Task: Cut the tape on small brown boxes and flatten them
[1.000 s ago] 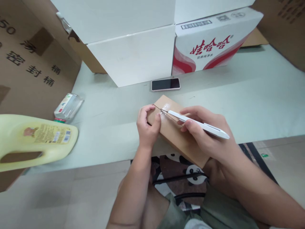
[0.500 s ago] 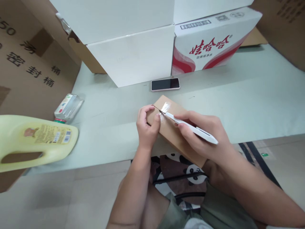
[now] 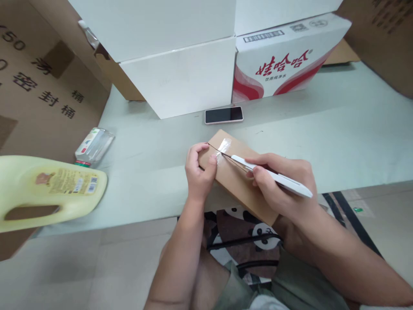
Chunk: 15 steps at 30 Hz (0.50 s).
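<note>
A small brown cardboard box (image 3: 237,183) lies slantwise at the table's near edge, its closer end jutting over my lap. My left hand (image 3: 200,172) grips the far left end, thumb on top and fingers around the side. In my right hand (image 3: 280,185) is a white utility knife (image 3: 274,175), held like a pen. Its thin blade reaches the box's seam, at a strip of clear tape (image 3: 224,147) across the far end. The right hand rests over the box's right side and hides part of it.
A phone (image 3: 223,115) lies beyond the box, before white cartons (image 3: 180,82) and a red-and-white carton (image 3: 284,69). At left are a yellow jug (image 3: 74,189), a clear plastic bottle (image 3: 97,144) on its side and a large brown carton (image 3: 48,103).
My right hand has drawn the utility knife back toward me and to the right along the seam. The left hand and the box have stayed in place.
</note>
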Tool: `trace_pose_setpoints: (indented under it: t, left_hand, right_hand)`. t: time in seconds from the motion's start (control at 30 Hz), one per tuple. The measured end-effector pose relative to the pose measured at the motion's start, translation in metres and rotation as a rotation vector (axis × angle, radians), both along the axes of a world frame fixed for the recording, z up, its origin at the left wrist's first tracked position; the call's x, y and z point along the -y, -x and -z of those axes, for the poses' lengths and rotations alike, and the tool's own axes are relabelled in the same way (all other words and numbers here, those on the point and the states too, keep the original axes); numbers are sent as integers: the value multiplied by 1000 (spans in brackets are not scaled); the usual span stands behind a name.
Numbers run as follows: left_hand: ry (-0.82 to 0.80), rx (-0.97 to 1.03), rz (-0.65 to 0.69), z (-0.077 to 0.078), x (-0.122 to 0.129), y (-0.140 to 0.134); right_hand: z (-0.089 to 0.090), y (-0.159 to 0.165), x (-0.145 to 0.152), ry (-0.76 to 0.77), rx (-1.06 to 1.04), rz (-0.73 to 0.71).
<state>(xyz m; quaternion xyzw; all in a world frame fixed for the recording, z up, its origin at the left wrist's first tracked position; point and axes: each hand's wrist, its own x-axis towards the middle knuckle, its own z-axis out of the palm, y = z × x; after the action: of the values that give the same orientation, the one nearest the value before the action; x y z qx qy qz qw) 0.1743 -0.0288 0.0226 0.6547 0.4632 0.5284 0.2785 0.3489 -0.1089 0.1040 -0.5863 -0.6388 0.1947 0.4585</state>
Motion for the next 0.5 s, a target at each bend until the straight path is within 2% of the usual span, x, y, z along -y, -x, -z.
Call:
trace_pose_setpoints:
  t: [0.2,0.37,0.5]
  left_hand:
    - [15,34,-10,1,1,0]
    - [32,52,-36,1,3,0]
    - [47,27,-43,0,0,3]
  right_hand:
    - [7,-5,11,-30,-57,96]
    - [17,-4,18,-190,-315,208]
    - [15,-10,8,-397,-363,245]
